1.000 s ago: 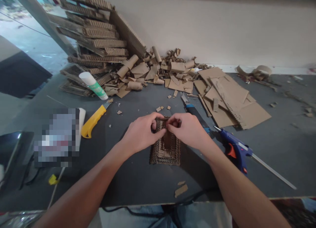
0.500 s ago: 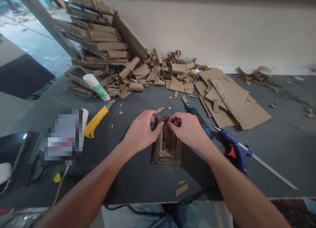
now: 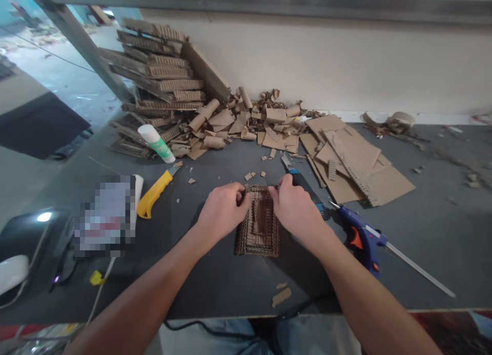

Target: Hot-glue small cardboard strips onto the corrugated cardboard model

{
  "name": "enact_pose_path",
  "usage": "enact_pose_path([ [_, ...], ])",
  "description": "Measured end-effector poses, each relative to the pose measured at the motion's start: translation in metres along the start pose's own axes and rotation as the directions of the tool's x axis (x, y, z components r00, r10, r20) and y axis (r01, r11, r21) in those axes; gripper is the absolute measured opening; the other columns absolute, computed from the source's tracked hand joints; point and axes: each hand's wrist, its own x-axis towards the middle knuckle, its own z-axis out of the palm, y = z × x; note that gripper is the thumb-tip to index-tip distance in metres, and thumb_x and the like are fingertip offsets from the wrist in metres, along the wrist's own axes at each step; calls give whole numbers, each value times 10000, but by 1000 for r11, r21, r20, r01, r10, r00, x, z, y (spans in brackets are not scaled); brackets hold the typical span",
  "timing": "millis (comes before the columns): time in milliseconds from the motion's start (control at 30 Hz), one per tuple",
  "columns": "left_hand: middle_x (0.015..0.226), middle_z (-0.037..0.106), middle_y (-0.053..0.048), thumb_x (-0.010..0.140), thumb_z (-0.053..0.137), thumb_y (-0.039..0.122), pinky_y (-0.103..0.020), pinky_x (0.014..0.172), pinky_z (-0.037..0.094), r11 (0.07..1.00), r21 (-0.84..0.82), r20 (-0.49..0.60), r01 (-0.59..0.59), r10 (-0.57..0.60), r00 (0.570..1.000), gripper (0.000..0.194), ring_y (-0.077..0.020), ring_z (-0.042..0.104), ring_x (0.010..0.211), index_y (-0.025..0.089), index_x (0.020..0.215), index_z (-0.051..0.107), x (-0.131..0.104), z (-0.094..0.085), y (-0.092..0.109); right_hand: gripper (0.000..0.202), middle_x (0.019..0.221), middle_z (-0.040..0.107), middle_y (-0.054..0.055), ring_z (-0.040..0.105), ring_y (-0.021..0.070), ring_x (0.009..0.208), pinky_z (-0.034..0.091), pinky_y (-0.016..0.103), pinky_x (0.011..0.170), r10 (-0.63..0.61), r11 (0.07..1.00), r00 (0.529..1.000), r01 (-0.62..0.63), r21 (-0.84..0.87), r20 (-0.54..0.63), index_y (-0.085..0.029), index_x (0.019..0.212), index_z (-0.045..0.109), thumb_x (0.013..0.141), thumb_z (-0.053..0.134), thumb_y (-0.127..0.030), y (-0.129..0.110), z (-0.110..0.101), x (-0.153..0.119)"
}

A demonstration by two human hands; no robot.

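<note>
A small rectangular model of layered corrugated cardboard lies on the dark table between my hands, with a raised rim and a recessed middle. My left hand grips its far left edge, thumb on the inner side and fingers curled around the outside. My right hand holds the far right edge in the same way, with its thumb against the rim. Some fingertips of both hands are hidden. Several tiny cardboard bits lie just beyond the model.
A blue glue gun with a glue stick and a blue utility knife lie right. Left are a yellow utility knife, a white-green glue tube and a blurred-out device. Cardboard scraps, stacked strips and flat sheets fill the back.
My right hand has moved from the model's middle out to its right edge. My left hand has closed on the left edge. The camera view has tilted slightly upward.
</note>
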Motion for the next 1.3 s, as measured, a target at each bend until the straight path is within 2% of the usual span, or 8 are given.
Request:
enact_pose_path([
  [200, 919, 755, -97, 937, 546, 362, -362, 744, 557, 967, -245, -76, 74, -96, 992, 292, -236, 710, 815, 172, 1072, 721, 5, 2, -10, 317, 879, 708, 167, 708, 333, 804, 440, 348, 646, -61, 993, 998, 64, 103, -27, -127, 1259, 471, 994, 446, -300, 1, 6, 4],
  [367, 1107, 732, -122, 846, 696, 506, -330, 670, 594, 725, -666, -12, 176, -245, 969, 441, -212, 712, 800, 175, 1137, 691, 11, -1, -18, 383, 887, 703, 127, 694, 301, 816, 452, 353, 673, -69, 963, 976, 119, 244, -206, -121, 1302, 431, 966, 446, -304, 3, 9, 10],
  [533, 846, 741, -102, 872, 635, 597, -342, 652, 592, 603, -759, 257, 245, -68, 964, 470, -247, 711, 809, 138, 931, 714, 9, -6, -11, 281, 846, 665, 70, 656, 231, 715, 465, 338, 646, -112, 901, 928, 246, 358, -354, -180, 1150, 475, 959, 472, -386, 9, 13, 15],
  [667, 819, 740, -89, 860, 644, 616, -349, 674, 597, 524, -813, 246, 253, -84, 966, 481, -235, 713, 780, 139, 877, 699, 8, -4, -6, 228, 1040, 632, 101, 615, 173, 669, 516, 367, 679, -194, 888, 866, 354, 292, -460, -206, 1098, 557, 962, 494, -377, 11, 11, 13],
  [833, 977, 755, -115, 839, 690, 588, -348, 732, 607, 328, -920, 176, 216, -145, 974, 494, -231, 719, 873, 124, 1009, 676, 11, -1, -5, 203, 1406, 499, 147, 596, 275, 1183, 542, 445, 925, -407, 787, 774, 566, 244, -485, -246, 1102, 664, 953, 531, -285, 8, 9, 6],
  [900, 991, 751, -113, 853, 685, 570, -345, 746, 603, 318, -929, 147, 188, -148, 978, 480, -222, 715, 875, 125, 1033, 666, 11, 1, -6, 206, 1474, 455, 150, 517, 299, 1320, 503, 484, 1019, -451, 753, 766, 602, 265, -458, -233, 1063, 687, 953, 514, -243, 7, 12, 7],
  [1100, 943, 731, -85, 888, 643, 576, -311, 737, 583, 450, -886, 44, 113, -161, 986, 455, -208, 696, 860, 143, 1024, 658, 10, 6, -10, 193, 1463, 469, 141, 542, 282, 1295, 491, 503, 1065, -422, 733, 785, 590, 338, -453, -228, 1006, 709, 949, 525, -243, 5, 19, 9],
  [1300, 1069, 741, -113, 907, 613, 578, -346, 903, 568, 543, -838, -21, 56, -134, 991, 494, -252, 671, 1086, 145, 1138, 666, 9, 7, -10, 205, 1452, 469, 148, 555, 288, 1282, 493, 511, 1076, -399, 726, 773, 595, 345, -493, -213, 983, 717, 963, 518, -256, 2, 23, 9],
])
